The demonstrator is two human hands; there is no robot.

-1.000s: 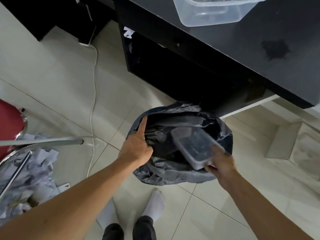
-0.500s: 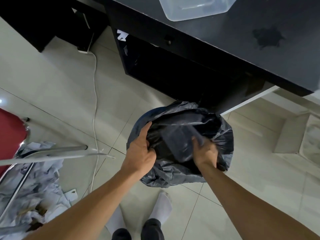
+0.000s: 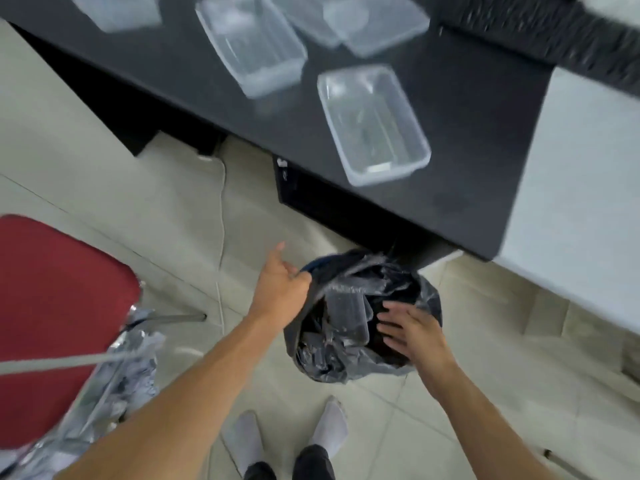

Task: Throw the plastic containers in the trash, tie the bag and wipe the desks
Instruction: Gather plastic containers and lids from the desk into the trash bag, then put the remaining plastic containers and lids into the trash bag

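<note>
A black trash bag [image 3: 329, 365] stands open on the tiled floor below the black desk [image 3: 467, 188]. My left hand [image 3: 280, 289] holds the bag's left rim. A clear plastic container [image 3: 346, 317] lies inside the bag. My right hand [image 3: 412, 334] hovers over the bag's right side with fingers spread, holding nothing. On the desk lie several clear plastic containers, the nearest [image 3: 374, 123] close to the front edge, another [image 3: 252, 46] behind it, with more [image 3: 377, 22] at the back.
A red chair [image 3: 52, 306] with metal legs stands at the left over a heap of crumpled paper [image 3: 128, 379]. A white cable [image 3: 221, 216] runs across the floor. My feet in socks [image 3: 287, 434] stand just behind the bag.
My right hand let the container go into the bag and pulled back with fingers spread. The view tilted up, showing more of the desk and its containers. My left hand kept the rim.
</note>
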